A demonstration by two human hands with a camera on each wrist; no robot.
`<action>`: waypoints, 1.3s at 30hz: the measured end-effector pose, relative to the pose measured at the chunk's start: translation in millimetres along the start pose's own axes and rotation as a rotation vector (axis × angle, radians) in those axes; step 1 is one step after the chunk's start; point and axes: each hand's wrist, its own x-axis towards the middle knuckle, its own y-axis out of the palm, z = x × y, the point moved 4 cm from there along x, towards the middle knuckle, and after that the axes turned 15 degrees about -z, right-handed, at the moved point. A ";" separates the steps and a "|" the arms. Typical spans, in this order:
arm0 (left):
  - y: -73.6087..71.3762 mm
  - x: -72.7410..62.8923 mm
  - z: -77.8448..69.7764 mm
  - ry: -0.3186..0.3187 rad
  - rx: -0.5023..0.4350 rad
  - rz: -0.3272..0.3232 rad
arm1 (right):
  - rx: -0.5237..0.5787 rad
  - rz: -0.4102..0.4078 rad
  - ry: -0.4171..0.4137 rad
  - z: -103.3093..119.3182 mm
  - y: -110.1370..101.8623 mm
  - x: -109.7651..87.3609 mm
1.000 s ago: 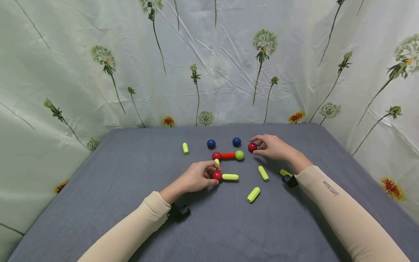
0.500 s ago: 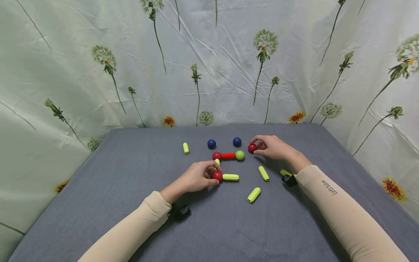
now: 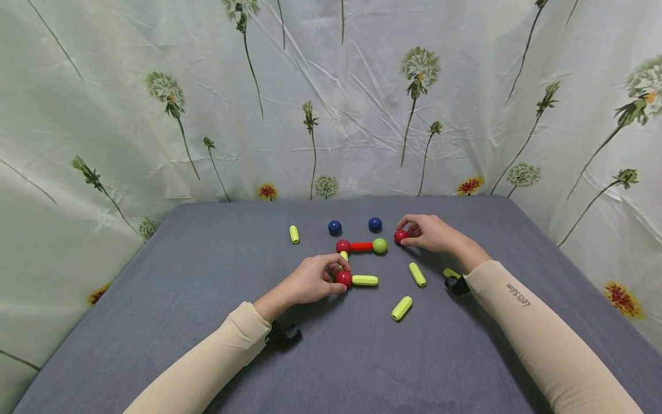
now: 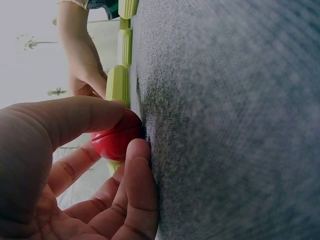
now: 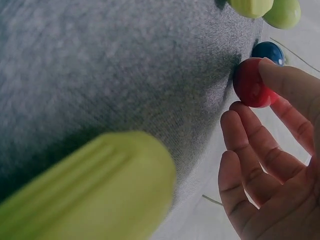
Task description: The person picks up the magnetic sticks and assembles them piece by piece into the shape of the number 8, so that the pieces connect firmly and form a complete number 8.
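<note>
While nearest red ball (image 4: 116, 143) sits pinched between left fingers (image 4: 137, 187) | rightmost red ball (image 5: 249, 84) pinched by right fingers (image 5: 262, 140)

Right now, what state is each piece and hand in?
Left hand: pinching near red ball
Right hand: pinching rightmost red ball
Red rod: touching far red ball and lime ball
Crosswise lime rod: touching near red ball
Middle lime rod: partly hidden by left hand
Blue balls: loose
Three outer lime rods: loose
Wrist-side lime rod: partly hidden
</note>
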 end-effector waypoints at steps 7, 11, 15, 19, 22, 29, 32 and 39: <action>-0.7 0.1 -1.0 0.002 0.000 -0.001 | -0.001 -0.015 0.002 -1.8 -1.0 -0.2; -0.7 -0.3 -0.3 -0.005 0.002 -0.002 | 0.011 -0.026 0.018 -3.8 -0.4 -1.2; -0.8 -0.7 -0.1 -0.011 0.000 -0.003 | 0.024 -0.027 0.048 -6.8 0.9 -2.1; -1.0 -1.0 -0.9 -0.012 -0.002 -0.003 | 0.044 -0.033 0.082 -9.4 1.0 -3.7; -1.2 -1.1 -1.4 -0.015 -0.005 -0.003 | 0.056 -0.044 0.094 -11.2 0.0 -5.3; -1.1 -1.0 -1.3 -0.014 -0.002 -0.003 | 0.087 -0.062 0.092 -10.0 -4.4 -10.8; -0.9 -1.0 -1.4 -0.013 -0.003 -0.001 | 0.110 -0.056 0.092 -8.9 -6.4 -14.0; -1.2 -1.0 -1.6 -0.015 -0.009 0.000 | 0.169 -0.035 0.095 -5.4 -9.8 -20.5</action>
